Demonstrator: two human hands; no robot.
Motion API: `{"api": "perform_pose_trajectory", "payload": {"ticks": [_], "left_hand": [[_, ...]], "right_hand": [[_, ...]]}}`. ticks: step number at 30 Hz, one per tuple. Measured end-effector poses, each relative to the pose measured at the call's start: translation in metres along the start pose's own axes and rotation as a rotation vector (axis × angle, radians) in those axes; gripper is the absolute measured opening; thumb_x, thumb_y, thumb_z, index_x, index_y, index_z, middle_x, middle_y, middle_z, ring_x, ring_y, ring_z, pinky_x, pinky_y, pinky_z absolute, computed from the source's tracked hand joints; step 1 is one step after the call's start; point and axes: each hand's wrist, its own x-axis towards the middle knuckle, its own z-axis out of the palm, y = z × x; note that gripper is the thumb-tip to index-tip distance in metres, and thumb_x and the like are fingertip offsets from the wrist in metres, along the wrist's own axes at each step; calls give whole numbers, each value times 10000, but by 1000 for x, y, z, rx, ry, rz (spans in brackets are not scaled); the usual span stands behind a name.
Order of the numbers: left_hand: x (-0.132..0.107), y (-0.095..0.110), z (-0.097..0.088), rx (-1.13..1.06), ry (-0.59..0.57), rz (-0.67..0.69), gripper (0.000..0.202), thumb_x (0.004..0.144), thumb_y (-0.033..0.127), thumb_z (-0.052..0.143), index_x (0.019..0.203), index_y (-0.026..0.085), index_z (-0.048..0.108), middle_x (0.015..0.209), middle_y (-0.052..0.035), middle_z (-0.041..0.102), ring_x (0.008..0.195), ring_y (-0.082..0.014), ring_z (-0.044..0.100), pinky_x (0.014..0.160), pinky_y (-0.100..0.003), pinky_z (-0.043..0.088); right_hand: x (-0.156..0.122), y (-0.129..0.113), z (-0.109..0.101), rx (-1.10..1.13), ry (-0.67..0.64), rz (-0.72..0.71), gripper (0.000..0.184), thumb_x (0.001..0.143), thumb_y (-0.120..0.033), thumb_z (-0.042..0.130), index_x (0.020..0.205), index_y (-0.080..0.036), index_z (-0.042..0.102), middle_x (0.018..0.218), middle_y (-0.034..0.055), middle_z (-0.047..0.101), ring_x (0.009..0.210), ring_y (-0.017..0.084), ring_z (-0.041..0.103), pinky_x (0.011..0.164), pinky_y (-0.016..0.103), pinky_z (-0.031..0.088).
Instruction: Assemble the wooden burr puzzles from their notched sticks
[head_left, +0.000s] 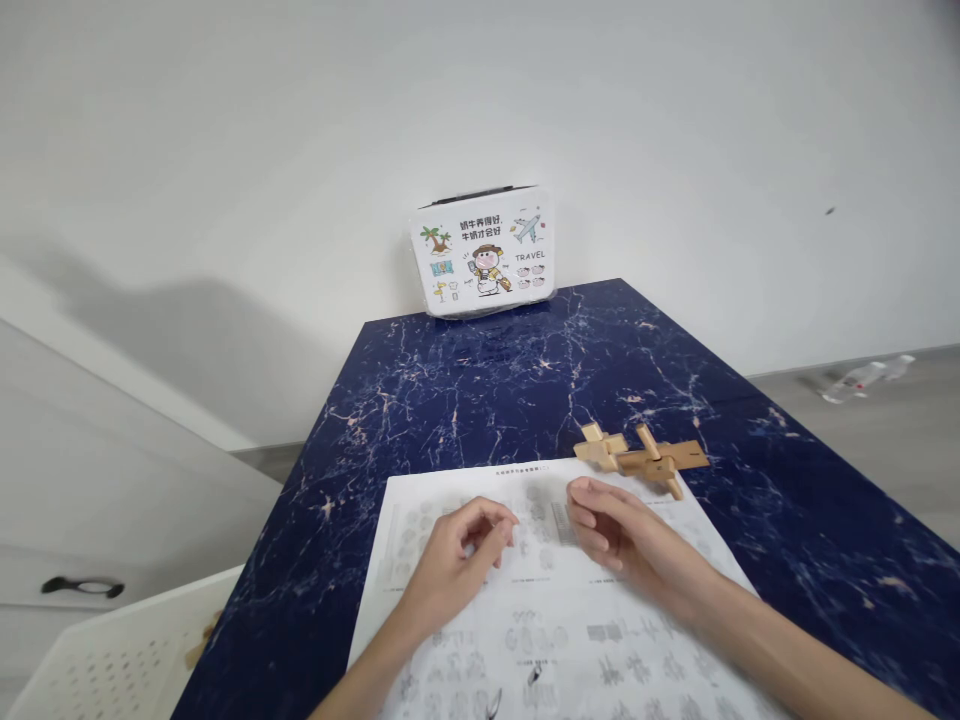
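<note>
Left hand and right hand loosely curled on a printed sheet — holding nothing, apparently. Wooden puzzle pieces just beyond. Best to pin the sheet flat with both palms for reading.

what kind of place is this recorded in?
Probably a plain indoor room, home or small workroom: a blue marble-look table against a bare white wall, with a printed sheet and wooden puzzle pieces on it.
</note>
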Motion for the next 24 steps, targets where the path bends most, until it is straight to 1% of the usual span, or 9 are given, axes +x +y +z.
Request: {"api": "perform_pose_trajectory", "payload": {"ticks": [6,12,18,24], "left_hand": [[-1,1,0,6,-2,-15,243,1017,423,572,972,205,667,839,-22,662,644,-132,556,601,-262,421],[-1,2,0,6,-5,-13,249,1017,427,565,965,205,664,840,-22,658,651,-135,558,595,-259,415],[0,0,-1,10,-11,-8,245,1024,426,562,983,209,669,840,-20,656,659,-136,565,628,-269,440],[0,0,0,11,-10,-14,238,1027,417,559,977,208,662,842,-17,656,654,-135,560,601,-262,413]], "right_hand": [[1,0,0,11,0,-5,422,831,-459,857,727,-188,551,712,-29,420,567,88,313,475,259,216],[1,1,-1,12,-6,-8,416,848,-455,844,736,-190,543,715,-33,415,570,88,320,478,256,230],[1,1,-2,18,-9,-10,408,855,-451,837,741,-190,544,724,-29,423,575,89,320,479,261,227],[0,0,-1,19,-14,-7,398,870,-434,828,741,-188,543,722,-29,417,575,88,315,481,257,221]]}}
